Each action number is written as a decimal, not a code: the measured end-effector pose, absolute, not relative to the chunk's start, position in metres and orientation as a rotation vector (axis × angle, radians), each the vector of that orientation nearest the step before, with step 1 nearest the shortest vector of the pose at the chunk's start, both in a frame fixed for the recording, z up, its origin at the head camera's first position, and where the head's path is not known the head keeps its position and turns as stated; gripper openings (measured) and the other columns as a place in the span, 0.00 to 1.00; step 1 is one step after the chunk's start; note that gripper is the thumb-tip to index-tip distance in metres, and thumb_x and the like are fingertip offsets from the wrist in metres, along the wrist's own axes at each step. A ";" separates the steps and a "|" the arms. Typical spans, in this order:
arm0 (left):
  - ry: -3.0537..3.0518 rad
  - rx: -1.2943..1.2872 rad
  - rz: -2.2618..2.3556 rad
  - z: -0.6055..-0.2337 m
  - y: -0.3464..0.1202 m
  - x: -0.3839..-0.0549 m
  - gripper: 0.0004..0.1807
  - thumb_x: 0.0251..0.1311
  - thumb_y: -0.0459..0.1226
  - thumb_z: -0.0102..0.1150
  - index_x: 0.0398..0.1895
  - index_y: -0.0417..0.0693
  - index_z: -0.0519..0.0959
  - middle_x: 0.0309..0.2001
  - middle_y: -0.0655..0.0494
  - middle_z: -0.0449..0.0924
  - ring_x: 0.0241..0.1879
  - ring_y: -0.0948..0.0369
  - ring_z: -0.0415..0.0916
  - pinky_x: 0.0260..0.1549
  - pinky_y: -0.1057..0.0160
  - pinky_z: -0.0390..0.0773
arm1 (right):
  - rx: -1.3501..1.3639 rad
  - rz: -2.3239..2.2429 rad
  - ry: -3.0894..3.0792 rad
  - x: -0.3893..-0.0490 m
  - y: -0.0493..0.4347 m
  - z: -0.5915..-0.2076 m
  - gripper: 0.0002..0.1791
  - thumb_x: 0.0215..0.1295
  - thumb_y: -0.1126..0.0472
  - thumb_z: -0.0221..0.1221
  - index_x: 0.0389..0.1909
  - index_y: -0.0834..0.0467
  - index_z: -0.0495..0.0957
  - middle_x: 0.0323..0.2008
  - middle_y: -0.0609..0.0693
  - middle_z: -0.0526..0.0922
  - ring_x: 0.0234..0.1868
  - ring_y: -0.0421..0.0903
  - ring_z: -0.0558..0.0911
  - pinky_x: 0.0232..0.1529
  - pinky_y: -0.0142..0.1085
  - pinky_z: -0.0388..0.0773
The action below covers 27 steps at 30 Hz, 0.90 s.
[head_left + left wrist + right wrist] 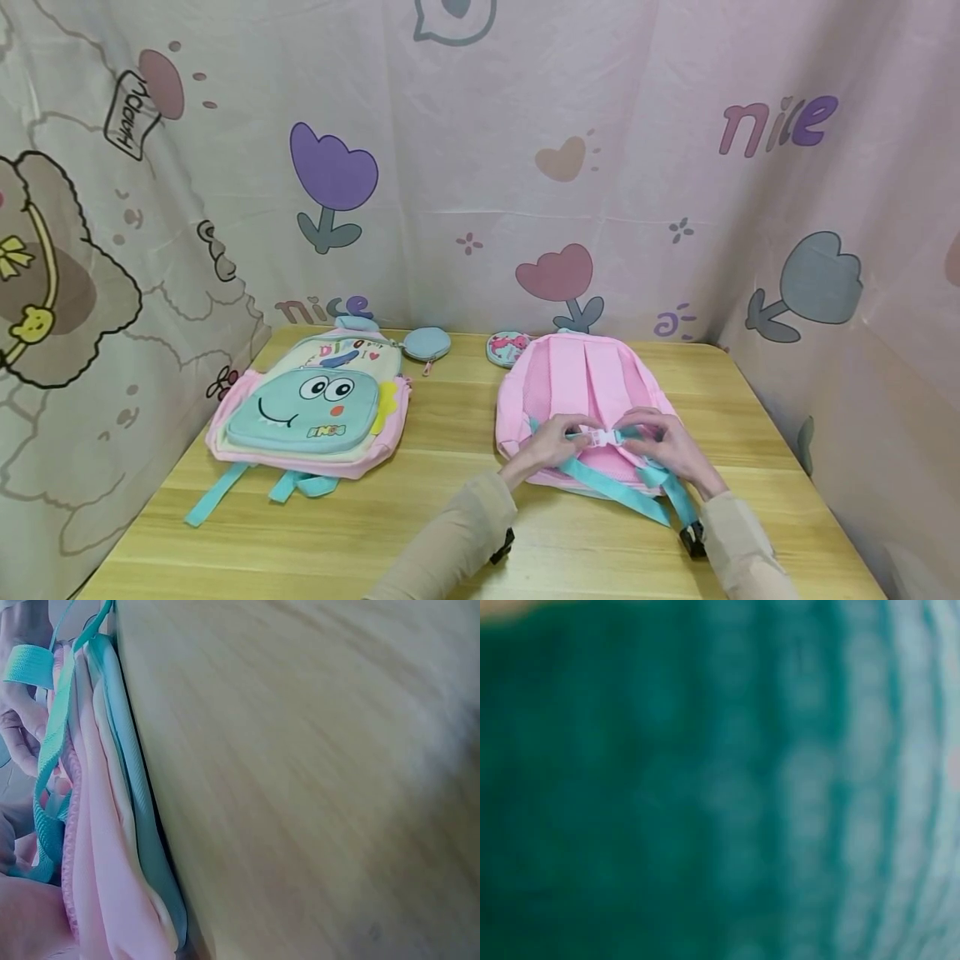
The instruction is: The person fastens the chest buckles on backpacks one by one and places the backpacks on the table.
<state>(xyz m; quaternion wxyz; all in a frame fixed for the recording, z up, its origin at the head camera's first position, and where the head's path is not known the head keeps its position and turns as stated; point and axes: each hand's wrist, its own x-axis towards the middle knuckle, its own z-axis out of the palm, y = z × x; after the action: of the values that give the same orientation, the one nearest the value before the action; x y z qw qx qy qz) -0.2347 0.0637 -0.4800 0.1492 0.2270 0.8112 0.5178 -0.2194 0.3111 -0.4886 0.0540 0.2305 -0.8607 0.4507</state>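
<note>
A pink backpack [525, 387] lies on the table with its shoulder straps [572, 375] facing up. Across those straps sits a pale plastic buckle [602, 437], its two halves appearing joined. My left hand [551, 443] pinches the buckle's left end between thumb and fingers. On the other side, my right hand [666, 446] pinches the buckle's right end beside the turquoise webbing. Loose turquoise straps [615, 490] trail toward the near edge. The left wrist view shows the pack's pink side [101, 877] edge-on. Blurred turquoise webbing [667, 787] fills the right wrist view.
Left on the wooden table [442, 517] lies a second backpack [300, 421] with a cartoon face, turquoise straps hanging toward me. A round blue pouch [426, 343] and a round patterned pouch [506, 348] lie near the back edge. Printed curtains [465, 150] enclose the table.
</note>
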 end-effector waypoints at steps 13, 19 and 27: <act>2.457 0.560 1.465 -0.481 0.068 -0.231 0.06 0.66 0.37 0.63 0.43 0.54 0.86 0.32 0.60 0.81 0.29 0.69 0.68 0.32 0.71 0.68 | 0.701 1.381 -2.617 -0.219 0.305 -0.488 0.10 0.58 0.67 0.70 0.41 0.58 0.88 0.47 0.57 0.84 0.51 0.27 0.74 0.55 0.21 0.69; 2.454 0.540 1.497 -0.481 0.069 -0.230 0.06 0.65 0.37 0.64 0.43 0.51 0.86 0.26 0.61 0.75 0.24 0.68 0.65 0.28 0.72 0.65 | 0.748 1.399 -2.559 -0.220 0.304 -0.490 0.10 0.57 0.70 0.69 0.41 0.61 0.87 0.45 0.59 0.84 0.50 0.29 0.75 0.55 0.20 0.66; 2.473 0.572 1.475 -0.482 0.069 -0.231 0.07 0.66 0.38 0.63 0.44 0.51 0.87 0.28 0.60 0.77 0.26 0.69 0.66 0.30 0.72 0.66 | 0.739 1.381 -2.571 -0.220 0.304 -0.490 0.10 0.57 0.70 0.69 0.41 0.61 0.87 0.45 0.59 0.84 0.50 0.29 0.75 0.56 0.21 0.66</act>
<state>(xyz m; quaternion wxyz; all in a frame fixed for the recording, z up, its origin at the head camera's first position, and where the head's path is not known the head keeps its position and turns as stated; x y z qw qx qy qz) -0.2309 0.0691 -0.4817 0.1029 0.1940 0.8379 0.4997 -0.2196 0.3041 -0.4904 0.0654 0.2451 -0.8521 0.4578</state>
